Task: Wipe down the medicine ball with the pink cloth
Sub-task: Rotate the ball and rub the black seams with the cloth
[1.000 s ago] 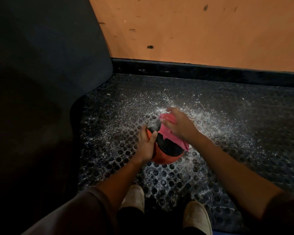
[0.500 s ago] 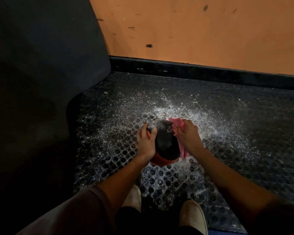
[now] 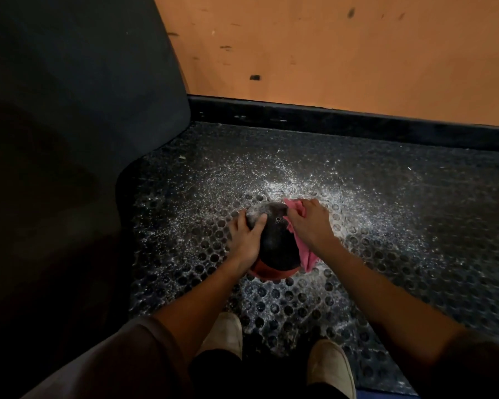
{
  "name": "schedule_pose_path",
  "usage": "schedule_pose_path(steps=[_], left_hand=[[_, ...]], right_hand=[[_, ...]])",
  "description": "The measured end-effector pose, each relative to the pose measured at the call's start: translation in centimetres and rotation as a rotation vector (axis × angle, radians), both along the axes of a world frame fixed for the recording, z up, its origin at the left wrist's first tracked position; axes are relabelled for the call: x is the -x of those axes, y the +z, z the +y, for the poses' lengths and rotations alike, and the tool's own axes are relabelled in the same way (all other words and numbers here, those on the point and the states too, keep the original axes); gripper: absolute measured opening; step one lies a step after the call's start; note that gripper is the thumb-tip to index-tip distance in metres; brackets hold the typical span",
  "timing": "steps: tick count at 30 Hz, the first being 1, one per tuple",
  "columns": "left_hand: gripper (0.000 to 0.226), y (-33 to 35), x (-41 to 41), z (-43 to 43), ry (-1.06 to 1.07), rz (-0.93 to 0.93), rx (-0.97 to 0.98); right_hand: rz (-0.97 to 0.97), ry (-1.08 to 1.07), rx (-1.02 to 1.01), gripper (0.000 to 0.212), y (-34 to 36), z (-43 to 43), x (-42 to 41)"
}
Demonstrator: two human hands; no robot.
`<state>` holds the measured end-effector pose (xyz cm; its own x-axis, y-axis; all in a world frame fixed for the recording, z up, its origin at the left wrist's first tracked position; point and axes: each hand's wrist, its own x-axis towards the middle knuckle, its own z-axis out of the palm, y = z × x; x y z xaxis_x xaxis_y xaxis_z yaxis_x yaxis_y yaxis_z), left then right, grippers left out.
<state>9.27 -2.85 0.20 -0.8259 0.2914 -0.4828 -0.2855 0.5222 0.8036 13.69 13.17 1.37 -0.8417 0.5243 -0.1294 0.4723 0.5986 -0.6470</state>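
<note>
Dimpled rubber mat (image 3: 386, 254) bears round medicine ball (image 3: 277, 246) touching crumpled pink cloth (image 3: 307, 256).

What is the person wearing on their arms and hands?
Nothing on the left hand or the right hand: no gloves, and no watch or rings that I can see. Higher up each arm a sleeve starts: the left sleeve and the right sleeve are dark, loose and plain.
</note>
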Motion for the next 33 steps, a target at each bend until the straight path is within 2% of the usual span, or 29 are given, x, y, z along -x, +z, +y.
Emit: schedule_pose_path(steps=[3,6,9,11,13,15,17,19,20,23,24,27,28,31,33], left_hand=[[0.087,0.0,-0.4,0.0,0.004,0.022,0.011],[0.082,0.1,-0.1,-0.1,0.063,0.062,-0.006],[0.089,0.4,0.5,0.1,0.074,0.078,-0.004],[0.093,0.5,0.7,0.6,0.073,0.082,0.009],[0.082,0.4,1.1,0.8,0.069,0.092,0.027],[0.084,0.2,1.4,0.7,0.081,0.093,0.016],[0.097,-0.2,1.5,0.4,0.097,0.095,0.003],[0.089,-0.1,1.3,0.4,0.084,0.088,0.010],[0.081,0.0,1.3,0.6,0.076,0.092,0.016],[0.079,0.2,1.3,0.5,0.054,0.109,0.029],[0.081,0.1,1.4,0.5,0.049,0.106,0.031],[0.073,0.8,1.1,0.8,0.020,0.109,0.049],[0.070,1.0,0.9,1.1,0.015,0.116,0.064],[0.064,1.6,0.5,1.5,-0.013,0.138,0.096],[0.063,1.6,0.5,1.2,-0.016,0.146,0.072]], right_hand=[[0.010,0.054,-0.129,0.039,-0.1,-1.3,-0.1],[0.120,0.264,-0.301,0.039,0.1,-2.2,-0.7],[0.143,0.187,-0.199,0.030,0.4,-1.5,-0.6],[0.103,0.130,-0.212,0.034,0.8,-1.8,-0.1],[0.079,0.268,-0.328,0.044,0.9,-2.6,0.0],[0.098,0.366,-0.379,0.040,0.8,-2.3,-0.5],[0.091,0.227,-0.300,0.029,0.7,-1.2,-0.6],[0.088,0.088,-0.221,0.022,0.7,-1.0,-0.5],[0.081,0.127,-0.240,0.022,0.9,-1.4,-0.4],[0.207,0.474,-0.402,0.030,1.5,-2.8,-1.1],[0.237,0.475,-0.368,0.028,1.8,-2.7,-1.5],[0.199,0.158,-0.210,0.022,1.6,-1.8,-1.2],[0.168,0.119,-0.234,0.022,1.6,-2.0,-1.0],[0.148,0.307,-0.347,0.027,1.9,-3.1,-1.1],[0.140,0.314,-0.286,0.028,1.7,-2.3,-1.5]])
